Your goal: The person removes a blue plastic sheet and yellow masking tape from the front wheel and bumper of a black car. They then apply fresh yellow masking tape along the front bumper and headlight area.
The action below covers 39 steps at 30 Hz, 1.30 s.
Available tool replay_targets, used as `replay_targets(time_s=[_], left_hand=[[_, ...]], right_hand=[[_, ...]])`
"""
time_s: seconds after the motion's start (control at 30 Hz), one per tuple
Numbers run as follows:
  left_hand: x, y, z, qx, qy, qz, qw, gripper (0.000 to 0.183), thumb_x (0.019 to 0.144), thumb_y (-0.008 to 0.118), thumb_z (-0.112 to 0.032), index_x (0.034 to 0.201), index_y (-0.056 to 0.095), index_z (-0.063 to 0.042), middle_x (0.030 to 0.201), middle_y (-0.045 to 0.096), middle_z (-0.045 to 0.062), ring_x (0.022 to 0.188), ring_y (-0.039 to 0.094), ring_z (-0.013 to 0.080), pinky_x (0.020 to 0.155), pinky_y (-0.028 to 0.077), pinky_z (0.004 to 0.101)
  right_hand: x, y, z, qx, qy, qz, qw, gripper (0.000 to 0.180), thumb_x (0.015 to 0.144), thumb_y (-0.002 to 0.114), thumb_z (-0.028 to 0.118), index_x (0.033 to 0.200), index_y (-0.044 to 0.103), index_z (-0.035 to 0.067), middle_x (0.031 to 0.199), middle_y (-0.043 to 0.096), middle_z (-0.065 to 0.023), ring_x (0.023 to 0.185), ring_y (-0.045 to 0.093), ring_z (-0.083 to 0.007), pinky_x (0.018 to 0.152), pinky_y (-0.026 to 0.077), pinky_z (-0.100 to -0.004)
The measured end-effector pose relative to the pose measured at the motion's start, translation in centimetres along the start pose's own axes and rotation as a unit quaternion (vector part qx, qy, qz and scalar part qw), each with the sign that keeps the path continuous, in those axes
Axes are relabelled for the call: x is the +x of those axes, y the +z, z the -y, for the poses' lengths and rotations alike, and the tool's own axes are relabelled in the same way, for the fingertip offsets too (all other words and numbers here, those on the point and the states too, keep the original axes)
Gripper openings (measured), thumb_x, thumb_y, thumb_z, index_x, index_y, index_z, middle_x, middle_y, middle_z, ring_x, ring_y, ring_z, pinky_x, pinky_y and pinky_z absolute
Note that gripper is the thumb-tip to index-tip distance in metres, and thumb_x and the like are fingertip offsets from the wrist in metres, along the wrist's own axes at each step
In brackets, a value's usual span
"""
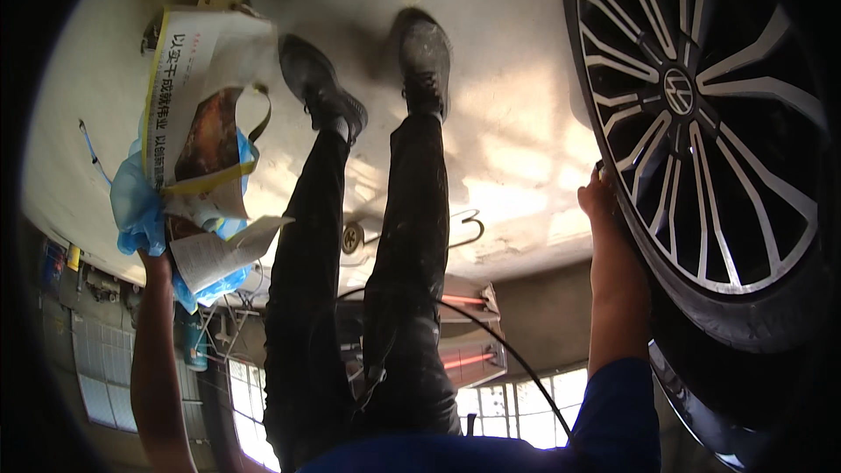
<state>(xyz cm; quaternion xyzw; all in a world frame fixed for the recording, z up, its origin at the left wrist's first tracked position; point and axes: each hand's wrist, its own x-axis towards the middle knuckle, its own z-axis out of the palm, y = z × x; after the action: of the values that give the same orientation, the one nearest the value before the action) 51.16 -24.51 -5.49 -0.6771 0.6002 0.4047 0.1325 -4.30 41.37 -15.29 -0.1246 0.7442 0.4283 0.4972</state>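
My left hand [155, 263], at the left, is closed on a crumpled blue plastic bag [136, 200]. Bundled with the bag is a large printed paper sheet [210, 33] edged with yellow tape, and a smaller printed sheet [220, 253] hangs loose below. My right hand [596, 197] is at the edge of a car tyre [723, 322], beside its black and silver Volkswagen alloy wheel [713, 144]. Something small and yellowish shows at its fingertips, but the tyre partly hides the hand and its grip is unclear.
My shoes stand on the pale floor [519, 46]. Behind my legs are a heat lamp unit with glowing red tubes [468, 361], a black cable [512, 348] and a round object [353, 237]. A teal cylinder [195, 341] and a metal frame [223, 328] are at the lower left.
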Motion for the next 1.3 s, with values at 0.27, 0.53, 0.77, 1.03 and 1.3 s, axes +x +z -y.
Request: replay_targets(time_s=[0.27, 0.53, 0.77, 1.03, 1.3], left_hand=[[1.1, -0.9, -2.2, 0.029, 0.037, 0.038, 0.998, 0.038, 0.084, 0.058, -0.024, 0.112, 0.047, -0.002, 0.107, 0.05, 0.006, 0.094, 0.049, 0.0175, 0.082, 0.041, 0.0326], [-0.2, 1.7, -3.6, 0.048, 0.112, 0.019, 0.992, 0.032, 0.081, 0.059, -0.016, 0.108, 0.052, 0.001, 0.105, 0.055, 0.01, 0.095, 0.052, 0.0204, 0.083, 0.041, 0.0348], [-7.0, 6.1, -13.1, 0.007, 0.16, 0.052, 0.986, 0.037, 0.085, 0.052, -0.016, 0.118, 0.044, -0.001, 0.109, 0.053, 0.01, 0.101, 0.05, 0.0204, 0.088, 0.041, 0.0341], [-13.4, 5.3, -13.5, -0.078, 0.189, 0.043, 0.978, 0.06, 0.077, 0.059, -0.02, 0.127, 0.033, 0.002, 0.125, 0.041, 0.016, 0.116, 0.039, 0.0284, 0.098, 0.03, 0.0386], [-24.8, -4.0, -31.8, -0.133, 0.27, 0.078, 0.95, 0.048, 0.074, 0.065, -0.015, 0.117, 0.047, -0.002, 0.112, 0.052, 0.011, 0.103, 0.05, 0.0231, 0.088, 0.04, 0.0331]], right_hand=[[-0.3, 0.3, 0.7, -0.049, -0.069, 0.024, 0.996, 0.042, 0.083, 0.039, 0.02, 0.121, 0.044, 0.001, 0.125, 0.042, -0.0141, 0.119, 0.035, -0.0314, 0.099, 0.029, -0.0392], [-6.8, 1.0, 7.6, 0.289, -0.157, -0.063, 0.942, 0.022, 0.081, 0.045, 0.009, 0.1, 0.051, 0.0, 0.095, 0.052, -0.0091, 0.088, 0.047, -0.021, 0.075, 0.038, -0.0313], [-24.6, -20.3, 19.7, 0.865, -0.218, 0.132, 0.431, 0.015, 0.079, 0.054, 0.001, 0.093, 0.055, -0.003, 0.079, 0.06, -0.0095, 0.07, 0.06, -0.0155, 0.063, 0.05, -0.0247], [-44.5, -31.5, 25.2, 0.668, -0.457, -0.094, 0.579, 0.019, 0.07, 0.06, 0.009, 0.087, 0.059, 0.001, 0.078, 0.059, -0.0124, 0.072, 0.059, -0.0212, 0.065, 0.045, -0.0307], [-53.6, -34.5, 17.3, 0.485, -0.538, -0.253, 0.641, 0.037, 0.072, 0.061, 0.016, 0.105, 0.049, 0.005, 0.098, 0.05, -0.0165, 0.092, 0.051, -0.0332, 0.077, 0.042, -0.0385]])
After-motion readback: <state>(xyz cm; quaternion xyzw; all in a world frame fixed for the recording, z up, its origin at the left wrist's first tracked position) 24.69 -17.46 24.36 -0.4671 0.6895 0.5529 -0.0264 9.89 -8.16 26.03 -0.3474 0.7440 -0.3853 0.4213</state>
